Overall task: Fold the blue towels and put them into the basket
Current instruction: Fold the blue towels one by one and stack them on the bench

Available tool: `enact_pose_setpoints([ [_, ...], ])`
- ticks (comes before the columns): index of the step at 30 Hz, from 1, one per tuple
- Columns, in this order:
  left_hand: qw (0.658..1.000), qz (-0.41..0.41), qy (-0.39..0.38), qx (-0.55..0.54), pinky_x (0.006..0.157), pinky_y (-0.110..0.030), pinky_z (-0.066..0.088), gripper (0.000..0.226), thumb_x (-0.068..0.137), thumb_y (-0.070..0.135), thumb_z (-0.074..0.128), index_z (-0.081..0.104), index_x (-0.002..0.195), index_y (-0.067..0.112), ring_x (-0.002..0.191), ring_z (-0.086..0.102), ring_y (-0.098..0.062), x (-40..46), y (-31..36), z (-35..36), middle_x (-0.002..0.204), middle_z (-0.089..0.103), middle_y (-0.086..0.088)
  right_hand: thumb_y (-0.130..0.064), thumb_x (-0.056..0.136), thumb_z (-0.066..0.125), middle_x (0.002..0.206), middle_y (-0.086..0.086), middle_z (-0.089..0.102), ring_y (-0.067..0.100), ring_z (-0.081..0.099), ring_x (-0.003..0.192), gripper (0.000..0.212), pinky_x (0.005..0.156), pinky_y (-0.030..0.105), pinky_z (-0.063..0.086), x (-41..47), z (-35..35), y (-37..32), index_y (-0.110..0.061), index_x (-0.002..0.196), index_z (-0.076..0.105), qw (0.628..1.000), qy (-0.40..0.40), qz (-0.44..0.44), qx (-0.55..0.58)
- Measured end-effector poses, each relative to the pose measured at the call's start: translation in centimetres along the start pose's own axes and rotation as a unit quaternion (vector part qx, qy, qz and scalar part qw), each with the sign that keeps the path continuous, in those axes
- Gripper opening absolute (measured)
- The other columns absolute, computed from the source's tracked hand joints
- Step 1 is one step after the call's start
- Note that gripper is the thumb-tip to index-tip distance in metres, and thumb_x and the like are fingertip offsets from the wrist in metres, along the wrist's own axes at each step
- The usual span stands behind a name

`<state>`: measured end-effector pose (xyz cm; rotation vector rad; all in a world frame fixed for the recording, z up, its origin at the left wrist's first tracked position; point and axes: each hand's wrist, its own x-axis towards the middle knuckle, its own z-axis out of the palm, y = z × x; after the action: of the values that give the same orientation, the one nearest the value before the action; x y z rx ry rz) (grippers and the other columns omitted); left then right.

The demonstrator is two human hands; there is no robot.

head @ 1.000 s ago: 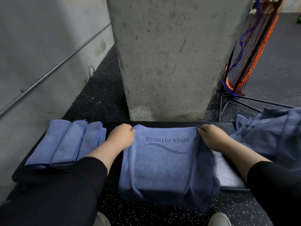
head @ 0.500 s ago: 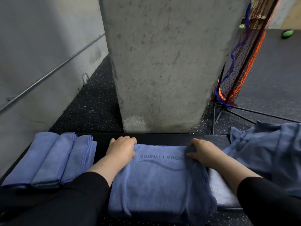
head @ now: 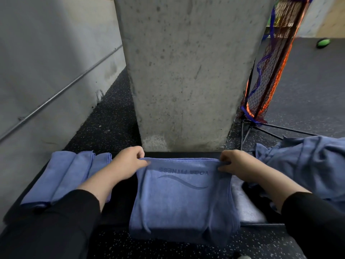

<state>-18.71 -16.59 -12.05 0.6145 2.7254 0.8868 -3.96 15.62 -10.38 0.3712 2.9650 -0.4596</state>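
Towel in work: a blue towel (head: 183,199) lies across a dark padded bench (head: 248,206), its near part hanging over the front edge toward the speckled floor; printed lettering near its far edge reads upside down from the head camera (only part of it is legible).
Left hand: the left hand (head: 127,163) pinches the far left corner of that towel, thumb and curled fingers closed on the hem, the corner raised slightly off the bench.
Right hand: the right hand (head: 236,163) grips the far right corner the same way, fingers curled over the hem and thumb under it, so the far edge runs taut between the two hands.
Folded stack: three folded blue towels (head: 67,176) lie side by side on the left end of the bench, just beside the left forearm.
Unfolded pile: a loose heap of blue towels (head: 306,165) sits at the right, near the right hand.
Surroundings: a concrete pillar (head: 186,71) stands directly behind the bench; an orange and blue net on a black stand (head: 268,71) leans at its right.
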Motion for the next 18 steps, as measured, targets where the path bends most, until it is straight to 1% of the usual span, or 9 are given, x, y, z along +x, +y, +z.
enact_pose_setpoints([
  [3,0.999,0.021,-0.004,-0.024,0.052,-0.029,0.027,0.04,0.084,0.023,0.081,0.045,0.066,0.017,0.055,0.033,-0.012,-1.7,0.1,-2.2,0.057,0.041,0.006,-0.028,0.086,0.073,0.069,-0.015,0.048,0.015,0.05,0.077,0.033,0.059,0.027,0.029,-1.8,-2.0,-0.3,-0.033,0.07,0.046,0.999,-0.013,-0.01,-0.029],
  [6,0.998,0.031,0.004,-0.05,0.049,-0.022,0.026,0.04,0.084,0.021,0.081,0.045,0.067,0.016,0.054,0.031,-0.009,-3.6,0.5,-3.6,0.055,0.038,0.008,-0.022,0.089,0.069,0.07,-0.01,0.052,0.018,0.051,0.075,0.023,0.057,0.024,0.03,-3.6,-3.2,-0.9,-0.027,0.073,0.052,0.999,0.02,-0.025,-0.014],
  [9,0.996,0.034,0.007,-0.08,0.059,-0.029,0.035,0.025,0.084,0.019,0.08,0.058,0.072,0.017,0.059,0.043,-0.01,-5.4,1.0,-4.5,0.057,0.052,0.002,-0.014,0.091,0.065,0.067,-0.008,0.055,0.018,0.05,0.07,0.028,0.06,0.015,0.038,-5.2,-4.0,-1.7,-0.026,0.07,0.052,0.995,0.078,-0.035,0.052],
  [10,0.995,0.035,0.004,-0.094,0.062,-0.03,0.038,0.018,0.084,0.018,0.08,0.064,0.076,0.018,0.063,0.05,-0.01,-6.1,1.3,-4.8,0.063,0.061,-0.003,-0.012,0.092,0.064,0.069,-0.006,0.06,0.019,0.054,0.071,0.024,0.062,0.014,0.04,-5.7,-4.3,-1.9,-0.025,0.073,0.056,0.992,0.094,-0.039,0.075],
  [11,0.994,0.033,0.004,-0.105,0.065,-0.031,0.041,0.012,0.085,0.018,0.079,0.068,0.08,0.019,0.066,0.054,-0.01,-6.7,1.6,-5.3,0.07,0.067,-0.007,-0.012,0.092,0.063,0.073,-0.003,0.065,0.02,0.06,0.074,0.019,0.068,0.02,0.047,-6.2,-4.7,-2.0,-0.023,0.077,0.06,0.989,0.108,-0.04,0.097],
  [12,0.993,0.033,0.01,-0.112,0.067,-0.032,0.044,0.009,0.086,0.019,0.078,0.07,0.082,0.018,0.068,0.057,-0.01,-7.4,2.0,-5.7,0.074,0.069,-0.008,-0.013,0.093,0.062,0.076,0.0,0.068,0.023,0.065,0.077,0.014,0.076,0.032,0.053,-6.5,-5.0,-2.1,-0.02,0.08,0.063,0.984,0.123,-0.041,0.119],
  [13,0.992,0.034,0.022,-0.121,0.068,-0.032,0.045,0.008,0.087,0.019,0.078,0.071,0.083,0.018,0.069,0.057,-0.01,-8.0,2.4,-6.1,0.075,0.069,-0.008,-0.014,0.093,0.062,0.078,0.003,0.069,0.026,0.067,0.08,0.012,0.078,0.039,0.055,-6.9,-5.3,-2.2,-0.019,0.083,0.064,0.979,0.141,-0.04,0.14],
  [14,0.99,0.037,0.036,-0.134,0.068,-0.031,0.045,0.008,0.087,0.02,0.078,0.071,0.084,0.017,0.068,0.057,-0.009,-8.6,2.9,-6.6,0.075,0.069,-0.007,-0.015,0.095,0.061,0.078,0.004,0.07,0.027,0.068,0.081,0.01,0.078,0.042,0.055,-7.4,-5.8,-2.6,-0.018,0.085,0.064,0.971,0.166,-0.043,0.164],
  [18,0.973,0.059,0.107,-0.193,0.064,-0.031,0.038,0.02,0.086,0.022,0.079,0.065,0.079,0.01,0.066,0.05,-0.01,-10.5,4.4,-8.0,0.07,0.061,-0.005,-0.007,0.098,0.058,0.083,0.001,0.069,0.01,0.062,0.074,0.008,0.076,0.032,0.053,-9.6,-7.5,-4.7,-0.009,0.099,0.065,0.92,0.251,-0.07,0.293],
])
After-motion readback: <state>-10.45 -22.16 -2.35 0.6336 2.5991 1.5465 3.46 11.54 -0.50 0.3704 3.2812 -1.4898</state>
